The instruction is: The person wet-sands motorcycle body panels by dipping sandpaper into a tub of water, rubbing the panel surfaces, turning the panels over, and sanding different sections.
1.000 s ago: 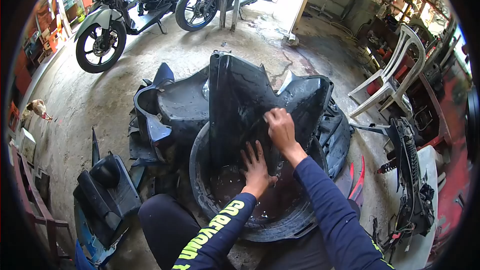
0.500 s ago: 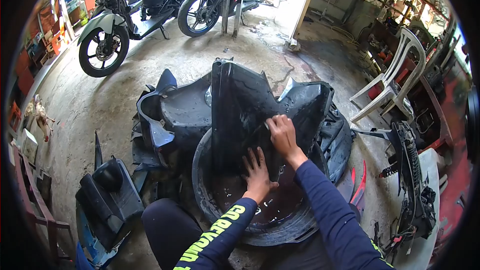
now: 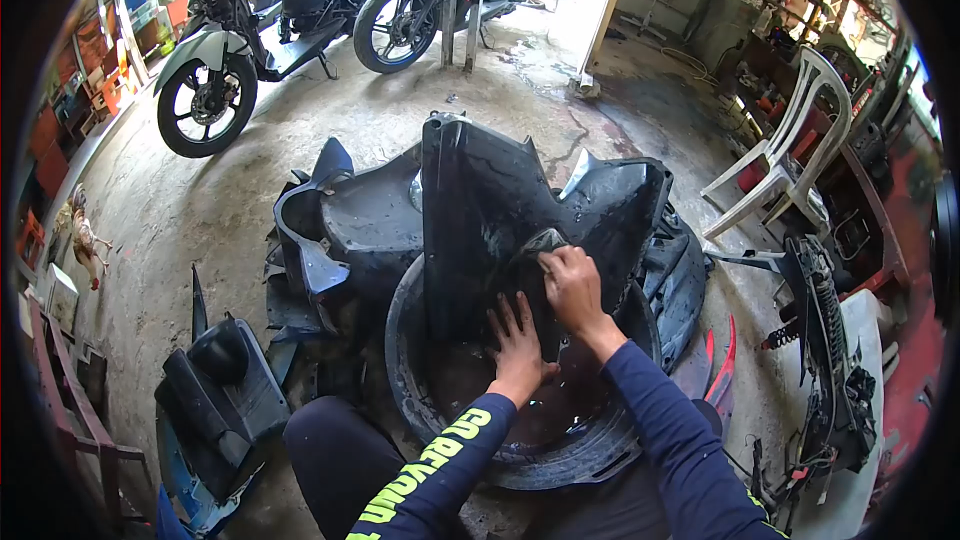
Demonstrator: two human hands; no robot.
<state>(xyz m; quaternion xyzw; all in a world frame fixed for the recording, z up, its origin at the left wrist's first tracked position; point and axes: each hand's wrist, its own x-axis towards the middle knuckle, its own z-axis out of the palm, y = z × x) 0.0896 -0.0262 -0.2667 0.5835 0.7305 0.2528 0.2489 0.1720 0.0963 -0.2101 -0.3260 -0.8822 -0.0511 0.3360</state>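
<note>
A large black plastic panel (image 3: 468, 210), like a scooter body part, stands upright with its lower end in a round black tub (image 3: 402, 365). Dark reddish water (image 3: 535, 420) lies in the tub. My left hand (image 3: 518, 348) rests on the panel's lower part, fingers spread, holding nothing. Slightly higher and to the right, my right hand (image 3: 574, 292) is closed, its fingertips pinching a small dark sheet (image 3: 543, 241) that looks like sandpaper against the panel. Part of the sheet is hidden under the fingers.
More scooter panels (image 3: 375, 210) lie behind and around the tub, with a black one (image 3: 225, 380) at left. A white plastic chair (image 3: 790, 145) and a shock absorber (image 3: 822, 290) are at right. Scooters (image 3: 205, 105) stand behind. A chicken (image 3: 88, 235) is at far left.
My right hand has moved slightly down and right on the panel, and more of the dark sheet shows above its fingers. My left hand has stayed nearly still. The chicken has shifted.
</note>
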